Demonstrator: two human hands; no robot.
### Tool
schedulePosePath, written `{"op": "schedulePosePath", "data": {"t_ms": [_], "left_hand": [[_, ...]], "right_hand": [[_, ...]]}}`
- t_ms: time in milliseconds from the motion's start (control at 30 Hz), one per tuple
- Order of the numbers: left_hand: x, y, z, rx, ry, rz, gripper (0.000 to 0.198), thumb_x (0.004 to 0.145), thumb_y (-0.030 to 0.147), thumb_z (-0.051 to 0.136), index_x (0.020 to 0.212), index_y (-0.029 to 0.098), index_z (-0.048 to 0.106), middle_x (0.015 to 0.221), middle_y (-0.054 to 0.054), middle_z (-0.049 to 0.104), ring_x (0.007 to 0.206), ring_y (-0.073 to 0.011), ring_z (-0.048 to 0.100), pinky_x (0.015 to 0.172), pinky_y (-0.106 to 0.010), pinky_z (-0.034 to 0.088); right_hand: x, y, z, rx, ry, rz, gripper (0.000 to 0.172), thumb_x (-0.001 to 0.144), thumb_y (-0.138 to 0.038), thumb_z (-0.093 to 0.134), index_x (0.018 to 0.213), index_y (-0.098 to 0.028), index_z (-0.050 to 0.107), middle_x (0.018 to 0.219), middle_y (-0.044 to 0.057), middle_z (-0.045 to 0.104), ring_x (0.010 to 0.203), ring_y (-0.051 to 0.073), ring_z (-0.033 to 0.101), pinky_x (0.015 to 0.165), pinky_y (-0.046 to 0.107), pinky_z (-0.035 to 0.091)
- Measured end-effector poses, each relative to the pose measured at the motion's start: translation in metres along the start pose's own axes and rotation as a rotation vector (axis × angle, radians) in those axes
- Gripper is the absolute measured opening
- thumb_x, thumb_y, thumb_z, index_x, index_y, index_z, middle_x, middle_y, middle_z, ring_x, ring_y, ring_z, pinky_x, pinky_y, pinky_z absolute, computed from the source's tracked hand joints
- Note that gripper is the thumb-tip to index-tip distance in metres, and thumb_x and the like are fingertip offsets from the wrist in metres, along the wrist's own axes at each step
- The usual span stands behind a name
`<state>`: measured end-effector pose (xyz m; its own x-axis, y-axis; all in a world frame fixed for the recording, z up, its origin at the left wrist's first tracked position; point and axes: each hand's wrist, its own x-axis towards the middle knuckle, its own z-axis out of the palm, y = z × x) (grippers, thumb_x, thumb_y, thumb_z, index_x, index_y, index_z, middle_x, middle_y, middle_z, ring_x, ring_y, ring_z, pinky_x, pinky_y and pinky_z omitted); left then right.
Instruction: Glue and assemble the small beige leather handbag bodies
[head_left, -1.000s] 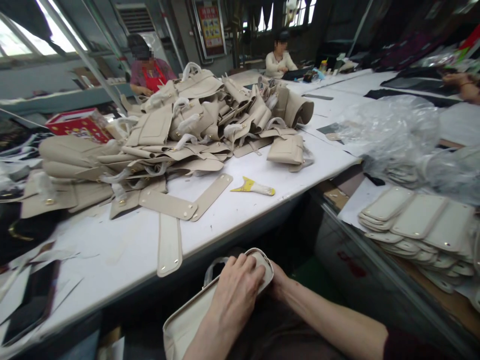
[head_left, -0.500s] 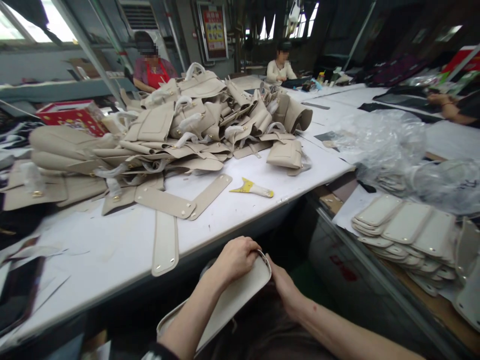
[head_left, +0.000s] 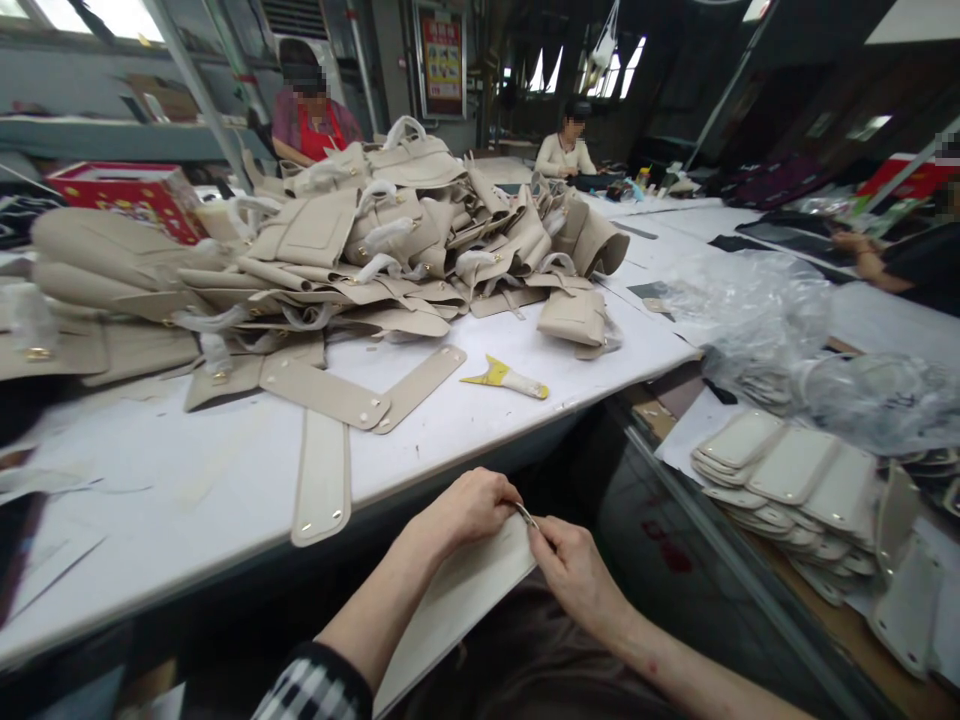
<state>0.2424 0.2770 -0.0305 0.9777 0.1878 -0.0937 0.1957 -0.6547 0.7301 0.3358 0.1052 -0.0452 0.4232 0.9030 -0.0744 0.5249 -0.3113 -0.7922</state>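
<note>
An off-white leather bag panel [head_left: 466,598] slants over my lap below the table edge. My left hand [head_left: 478,508] is closed on its far edge, fingers curled over the rim. At the far right corner, the thumb and fingers of my right hand [head_left: 574,568] pinch the edge, close beside the left fingertips. The panel's near end runs behind my left forearm and out of view. On the table beyond lie beige strips with studs [head_left: 324,392], a pale strip [head_left: 322,485] overhanging the edge, and a yellow-and-white tool [head_left: 504,377].
A large heap of beige bag pieces [head_left: 307,235] with wrapped handles covers the white table [head_left: 225,500]. To the right, stacked pale panels [head_left: 799,470] rest beside clear plastic bags [head_left: 757,300]. Co-workers sit behind the heap and at the far right.
My right hand has moved from lying along the panel's side to pinching its corner edge. The panel has tilted a little. My view has shifted slightly.
</note>
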Motion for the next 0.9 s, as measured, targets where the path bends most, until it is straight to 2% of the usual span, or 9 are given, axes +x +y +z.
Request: {"op": "schedulePosePath", "data": {"t_ms": [167, 433, 567, 633, 767, 833, 900], "left_hand": [[-0.001, -0.004, 0.0, -0.091, -0.013, -0.033, 0.036, 0.073, 0.014, 0.048, 0.091, 0.021, 0.079, 0.092, -0.005, 0.077, 0.088, -0.0233, 0.068, 0.081, -0.029, 0.049], [0.006, -0.008, -0.001, -0.274, -0.045, -0.184, 0.036, 0.067, 0.018, 0.048, 0.085, 0.02, 0.08, 0.083, -0.002, 0.077, 0.081, -0.0223, 0.069, 0.074, -0.028, 0.051], [0.005, -0.009, -0.003, -0.33, -0.053, -0.215, 0.036, 0.066, 0.019, 0.05, 0.086, 0.017, 0.08, 0.083, -0.003, 0.077, 0.081, -0.0225, 0.069, 0.073, -0.027, 0.051], [0.004, -0.011, -0.003, -0.35, -0.062, -0.222, 0.036, 0.066, 0.02, 0.051, 0.087, 0.017, 0.08, 0.084, -0.003, 0.077, 0.082, -0.0221, 0.068, 0.074, -0.027, 0.051], [0.003, -0.014, -0.003, -0.376, -0.083, -0.241, 0.035, 0.066, 0.021, 0.053, 0.088, 0.017, 0.079, 0.084, -0.002, 0.077, 0.082, -0.0212, 0.068, 0.073, -0.026, 0.051], [0.002, -0.014, -0.003, -0.381, -0.084, -0.254, 0.035, 0.066, 0.022, 0.053, 0.089, 0.017, 0.079, 0.083, -0.002, 0.076, 0.08, -0.021, 0.068, 0.072, -0.026, 0.051], [0.001, -0.012, -0.005, -0.381, -0.083, -0.265, 0.035, 0.067, 0.023, 0.053, 0.089, 0.017, 0.079, 0.082, -0.002, 0.076, 0.079, -0.0206, 0.068, 0.07, -0.025, 0.05]], "right_hand": [[-0.002, -0.001, 0.0, -0.081, -0.02, -0.034, 0.034, 0.1, -0.031, 0.036, 0.075, -0.018, 0.056, 0.072, 0.002, 0.056, 0.067, 0.016, 0.052, 0.064, 0.03, 0.036], [0.003, -0.012, -0.004, -0.201, -0.051, -0.085, 0.032, 0.099, -0.026, 0.035, 0.073, -0.018, 0.053, 0.073, 0.005, 0.059, 0.067, 0.017, 0.054, 0.066, 0.031, 0.037], [0.001, -0.015, -0.006, -0.186, -0.046, -0.107, 0.032, 0.098, -0.029, 0.037, 0.075, -0.018, 0.056, 0.073, 0.005, 0.059, 0.068, 0.017, 0.054, 0.067, 0.032, 0.036], [0.003, -0.013, -0.007, -0.056, -0.045, -0.062, 0.035, 0.097, -0.036, 0.043, 0.071, -0.017, 0.057, 0.07, 0.003, 0.057, 0.066, 0.016, 0.052, 0.065, 0.031, 0.035], [0.012, 0.004, -0.004, 0.478, -0.084, 0.296, 0.047, 0.084, -0.056, 0.059, 0.058, -0.019, 0.048, 0.051, -0.003, 0.043, 0.046, 0.011, 0.041, 0.048, 0.027, 0.03], [0.017, 0.012, 0.002, 0.622, -0.104, 0.386, 0.047, 0.079, -0.062, 0.062, 0.066, -0.02, 0.046, 0.053, -0.006, 0.042, 0.045, 0.009, 0.039, 0.045, 0.025, 0.032], [0.019, 0.016, 0.006, 0.694, -0.136, 0.416, 0.045, 0.078, -0.062, 0.063, 0.078, -0.021, 0.046, 0.06, -0.006, 0.042, 0.049, 0.009, 0.041, 0.047, 0.023, 0.035]]}}
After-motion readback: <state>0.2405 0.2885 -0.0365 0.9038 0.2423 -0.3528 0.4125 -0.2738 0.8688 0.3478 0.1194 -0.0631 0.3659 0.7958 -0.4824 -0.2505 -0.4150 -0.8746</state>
